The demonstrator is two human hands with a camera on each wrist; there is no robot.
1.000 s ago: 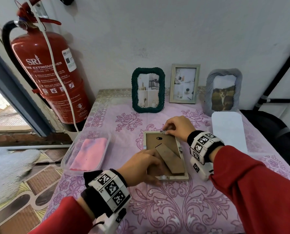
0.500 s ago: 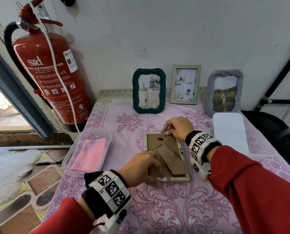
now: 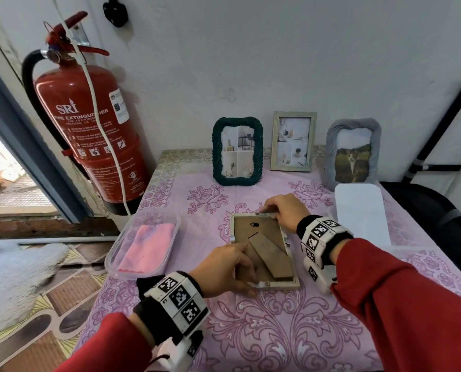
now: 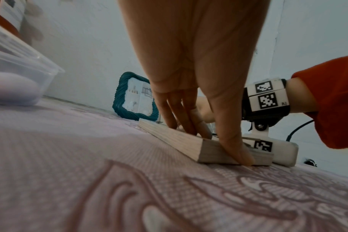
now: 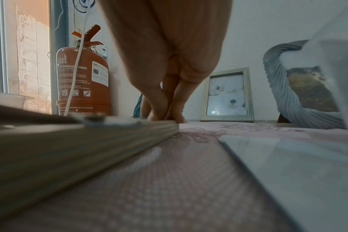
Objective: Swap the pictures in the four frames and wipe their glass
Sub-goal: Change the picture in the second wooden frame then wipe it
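Observation:
A light wooden frame (image 3: pixel 261 251) lies face down mid-table, its brown backing and stand leg (image 3: pixel 271 257) up. My left hand (image 3: pixel 224 269) presses straight fingers on the backing's near left part, with the thumb against the near edge (image 4: pixel 215 141). My right hand (image 3: pixel 283 210) pinches a small metal tab (image 3: pixel 261 214) on the frame's far edge, and its fingertips meet there in the right wrist view (image 5: pixel 165 116). Three frames stand by the wall: dark green (image 3: pixel 237 151), pale wood (image 3: pixel 293 142) and grey with a cat picture (image 3: pixel 353 154).
A clear plastic tub (image 3: pixel 122 237) holding a pink cloth (image 3: pixel 147 245) sits at the table's left edge. A white sheet (image 3: pixel 361 213) lies to the right of the frame. A red fire extinguisher (image 3: pixel 89 135) hangs at left, and a black bag (image 3: pixel 425 210) sits at right.
Both hands stay on the face-down frame. The right fingertips have shifted slightly on the far-edge tab, which stood up half a second ago and now lies lower.

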